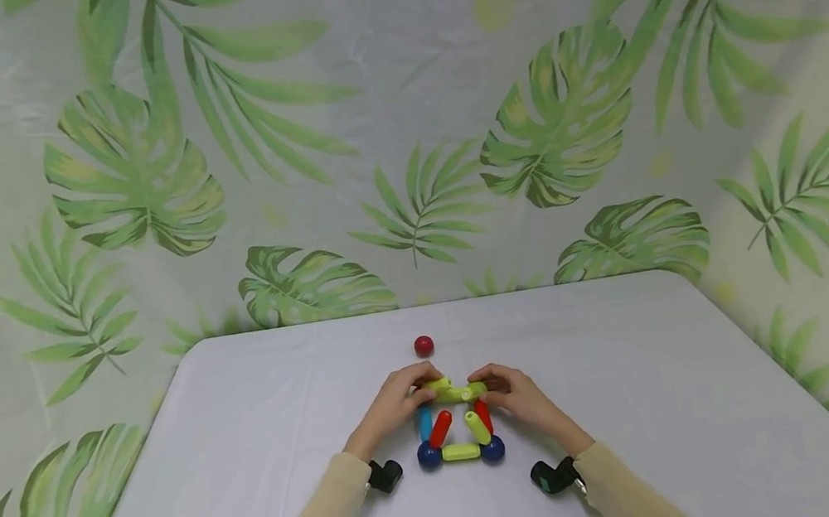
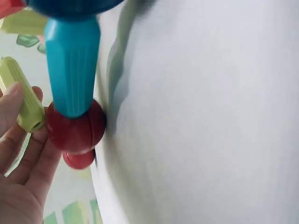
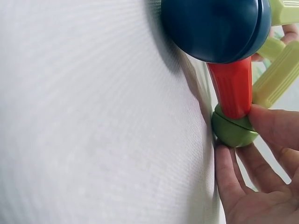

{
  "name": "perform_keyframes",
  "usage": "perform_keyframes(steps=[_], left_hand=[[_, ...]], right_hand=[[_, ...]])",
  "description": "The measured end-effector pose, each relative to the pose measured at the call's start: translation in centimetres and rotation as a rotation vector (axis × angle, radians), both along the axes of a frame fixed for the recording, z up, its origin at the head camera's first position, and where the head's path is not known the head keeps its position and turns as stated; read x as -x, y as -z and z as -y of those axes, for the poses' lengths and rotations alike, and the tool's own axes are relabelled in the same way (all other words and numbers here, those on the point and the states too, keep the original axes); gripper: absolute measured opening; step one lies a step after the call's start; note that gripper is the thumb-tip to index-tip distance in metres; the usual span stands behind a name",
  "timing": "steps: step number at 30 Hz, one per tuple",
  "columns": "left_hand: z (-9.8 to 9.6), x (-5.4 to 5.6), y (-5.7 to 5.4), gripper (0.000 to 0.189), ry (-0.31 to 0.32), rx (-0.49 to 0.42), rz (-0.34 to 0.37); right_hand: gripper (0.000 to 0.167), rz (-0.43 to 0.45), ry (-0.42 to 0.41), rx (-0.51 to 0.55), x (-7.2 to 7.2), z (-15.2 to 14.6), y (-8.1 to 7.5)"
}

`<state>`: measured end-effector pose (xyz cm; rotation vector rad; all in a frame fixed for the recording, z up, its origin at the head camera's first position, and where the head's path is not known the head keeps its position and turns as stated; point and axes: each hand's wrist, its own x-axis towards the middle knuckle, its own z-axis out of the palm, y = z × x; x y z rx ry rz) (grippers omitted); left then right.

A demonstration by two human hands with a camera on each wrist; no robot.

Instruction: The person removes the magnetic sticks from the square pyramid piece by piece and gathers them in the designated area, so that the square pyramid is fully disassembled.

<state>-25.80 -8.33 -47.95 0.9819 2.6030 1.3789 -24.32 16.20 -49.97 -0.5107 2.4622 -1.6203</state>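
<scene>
A frame of toy rods and balls stands on the table. My left hand [image 1: 401, 395] pinches a yellow-green rod [image 2: 25, 100] between thumb and fingers, its lower end right at a dark red ball [image 2: 74, 126]. A light blue rod [image 2: 74, 70] joins that ball to a front blue ball [image 1: 429, 455]. My right hand [image 1: 518, 397] holds the green ball [image 3: 233, 128] at the back right corner with thumb and fingertips. From it a red rod [image 3: 231, 86] runs to the other blue ball [image 1: 492, 449]. A yellow-green rod [image 1: 461, 452] links both blue balls.
Another red rod [image 1: 441, 429] and a yellow-green rod [image 1: 478, 427] slant up from the front balls. Beyond the frame a loose red ball [image 1: 424, 346] lies on the white table [image 1: 284, 387]. A leaf-patterned cloth [image 1: 417, 125] hangs behind the table.
</scene>
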Motion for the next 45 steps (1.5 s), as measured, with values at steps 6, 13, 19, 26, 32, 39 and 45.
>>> perform_keyframes(steps=[6, 13, 19, 26, 32, 39, 45], left_hand=[[2.0, 1.2, -0.2, 0.020, -0.172, -0.058, -0.052], [7.3, 4.3, 0.2, 0.020, -0.392, 0.021, 0.012], [9.9, 5.7, 0.3, 0.019, -0.408, 0.131, 0.095], [10.0, 5.7, 0.6, 0.028, -0.415, 0.126, 0.028], [6.5, 2.0, -0.8, 0.027, -0.134, -0.065, 0.070], [1.6, -2.8, -2.1, 0.036, 0.251, 0.034, 0.233], [0.4, -3.4, -1.4, 0.026, 0.166, 0.036, 0.097]], right_hand=[[0.025, -0.009, 0.005, -0.004, -0.7, 0.3, -1.0], [0.025, -0.008, -0.009, -0.018, -2.0, 0.8, -3.4], [0.025, -0.012, 0.005, -0.024, -1.0, 0.5, -1.1], [0.025, -0.004, 0.017, -0.029, -0.6, 0.4, -0.2], [0.025, -0.008, -0.001, -0.021, -1.7, 0.8, -2.4], [0.025, 0.012, -0.026, 0.006, -2.4, 1.0, -4.1], [0.025, 0.020, -0.025, 0.015, -1.9, 0.6, -3.3]])
